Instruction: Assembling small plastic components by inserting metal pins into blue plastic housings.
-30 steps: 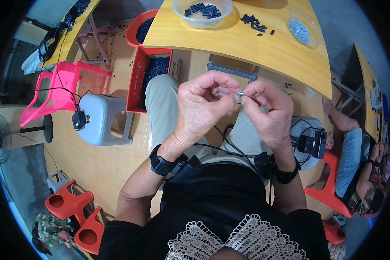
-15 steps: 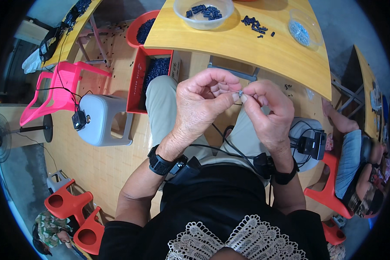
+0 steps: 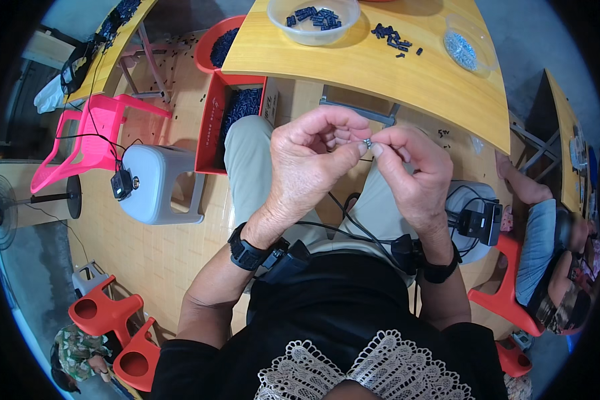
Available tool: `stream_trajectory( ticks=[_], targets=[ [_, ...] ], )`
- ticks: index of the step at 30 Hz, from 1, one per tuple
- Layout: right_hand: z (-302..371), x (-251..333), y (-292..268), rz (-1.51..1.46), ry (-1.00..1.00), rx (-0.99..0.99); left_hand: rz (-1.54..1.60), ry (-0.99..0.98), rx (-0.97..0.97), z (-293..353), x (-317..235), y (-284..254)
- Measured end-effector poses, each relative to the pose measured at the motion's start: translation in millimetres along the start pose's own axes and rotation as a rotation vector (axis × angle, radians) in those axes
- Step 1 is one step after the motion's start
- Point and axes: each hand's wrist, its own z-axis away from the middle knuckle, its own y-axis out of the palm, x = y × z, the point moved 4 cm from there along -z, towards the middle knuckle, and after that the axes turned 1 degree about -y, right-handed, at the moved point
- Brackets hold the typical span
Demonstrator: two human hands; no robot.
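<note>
Over my lap, short of the table edge, my left hand and my right hand meet at the fingertips. Between them is a tiny silvery metal part, its exact kind too small to make out. Both hands pinch it with thumb and forefinger; the other left fingers curl loosely. Beyond my hands, small dark blue plastic pieces lie loose on the yellow table. A translucent bowl there holds more of these pieces. At the table's right, a clear tub contains many tiny pale blue-silver parts.
Left of my knees stands a red box full of dark pieces, with a red basin behind it. A grey stool and a pink chair are further left. Black cables run across my lap. Another person's leg shows at right.
My hands stay almost in place. The pinched metal part has shifted very slightly left and turned a little between the fingertips.
</note>
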Motion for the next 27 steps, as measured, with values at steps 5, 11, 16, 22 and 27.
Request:
stream_trajectory(
  ticks=[5, 11, 16, 22, 27],
  targets=[
    [3, -5, 1, -0.105, 0.135, 0.005, -0.024, -0.013, -0.011, 0, -1, 1],
    [6, -10, 3, -0.234, 0.277, 0.021, -0.01, -0.026, -0.005, -1, 0, 0],
    [6, -10, 4, -0.238, 0.232, 0.014, -0.003, -0.038, -0.007, -1, 0, 0],
    [6, -8, 6, -0.153, 0.116, -0.004, -0.032, -0.036, -0.004, 0, 2, 1],
    [6, -3, 7, -0.084, 0.05, -0.017, 0.181, -0.168, -0.011, 0, 12, -1]
  ],
)
